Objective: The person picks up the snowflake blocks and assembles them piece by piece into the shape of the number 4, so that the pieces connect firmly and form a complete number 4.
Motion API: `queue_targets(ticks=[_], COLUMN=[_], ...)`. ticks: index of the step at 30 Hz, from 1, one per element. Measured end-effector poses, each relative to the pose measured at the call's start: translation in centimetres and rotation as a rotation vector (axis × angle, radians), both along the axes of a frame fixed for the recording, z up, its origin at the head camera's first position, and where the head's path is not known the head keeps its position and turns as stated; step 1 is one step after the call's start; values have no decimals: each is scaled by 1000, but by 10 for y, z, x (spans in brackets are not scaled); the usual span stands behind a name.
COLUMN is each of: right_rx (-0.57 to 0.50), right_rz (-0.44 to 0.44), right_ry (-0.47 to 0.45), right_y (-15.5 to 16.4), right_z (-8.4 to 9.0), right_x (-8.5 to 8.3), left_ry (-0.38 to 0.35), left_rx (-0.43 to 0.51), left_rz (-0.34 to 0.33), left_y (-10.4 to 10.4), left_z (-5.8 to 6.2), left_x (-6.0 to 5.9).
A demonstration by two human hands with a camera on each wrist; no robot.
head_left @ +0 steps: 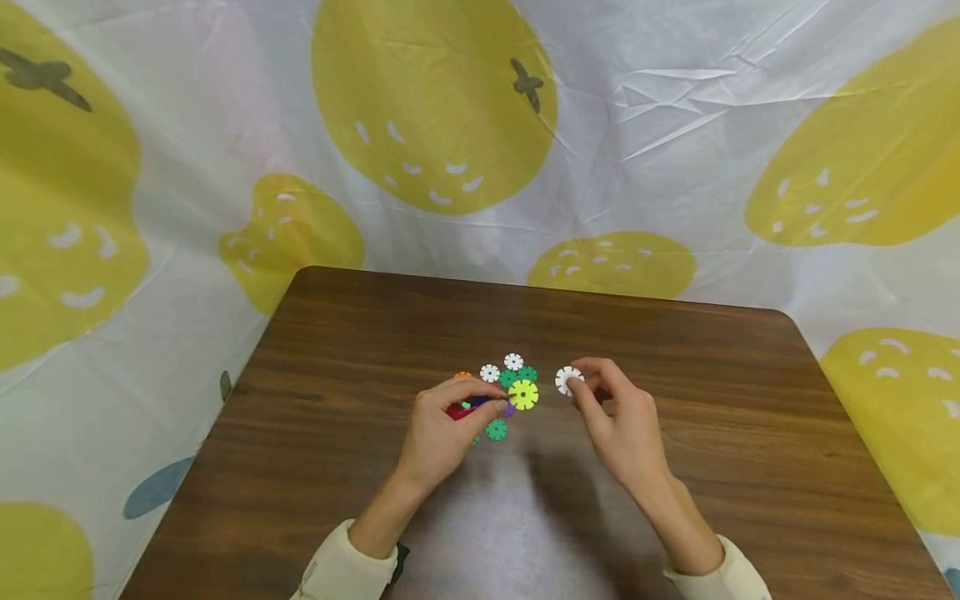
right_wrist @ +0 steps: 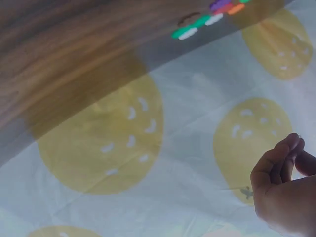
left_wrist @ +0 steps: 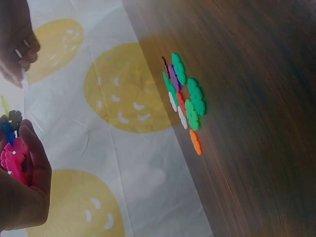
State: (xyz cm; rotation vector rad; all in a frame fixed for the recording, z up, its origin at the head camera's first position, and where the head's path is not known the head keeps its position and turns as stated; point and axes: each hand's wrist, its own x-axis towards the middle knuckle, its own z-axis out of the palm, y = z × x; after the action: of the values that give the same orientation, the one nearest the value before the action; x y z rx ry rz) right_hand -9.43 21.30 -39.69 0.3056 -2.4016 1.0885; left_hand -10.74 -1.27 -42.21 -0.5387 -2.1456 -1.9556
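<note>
My left hand holds a joined string of notched plastic discs between thumb and fingers. A pink disc, a blue disc, a dark disc and a yellow-green disc make up the string, the last jutting out toward the right. Between thumb and fingers, my right hand pinches a white notched disc by its edge. A gap separates this white disc from the yellow-green one. Both hands are raised above the table, and the left one partly hides the string in the head view.
Several loose discs lie on the wooden table beyond and below the left hand, among them a green disc, a white disc, an orange disc and a purple disc. A fruit-print curtain hangs behind the table.
</note>
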Motion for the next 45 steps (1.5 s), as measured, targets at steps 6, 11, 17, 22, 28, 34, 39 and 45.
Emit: queue_targets(ticks=[6,11,17,22,28,34,39,45], right_rx=[-60,-41,16,57,67,55,52,39], right_rz=[16,46,89,114,167,206,210,206], right_ry=[36,44,57,87,64,50,58,76], right_y=[-2,-3,-3,-2,-1,-3,-3,-5], right_z=[10,13,14,11,9,7,6,3], right_x=[5,7,9,8,8,6,6,5], left_ry=[0,-3,-7,-9,1,-1,-8,-8], left_rx=[-15,-20,-31,-32,-23,-24,-13,24], left_rz=[7,8,13,13,9,3,-8,-26], left_y=[1,1,2,3,3,3,3,1], left_z=[0,0,1,2,3,2,2,2], left_x=[0,-1,-1,0,0,-1,-1,-2])
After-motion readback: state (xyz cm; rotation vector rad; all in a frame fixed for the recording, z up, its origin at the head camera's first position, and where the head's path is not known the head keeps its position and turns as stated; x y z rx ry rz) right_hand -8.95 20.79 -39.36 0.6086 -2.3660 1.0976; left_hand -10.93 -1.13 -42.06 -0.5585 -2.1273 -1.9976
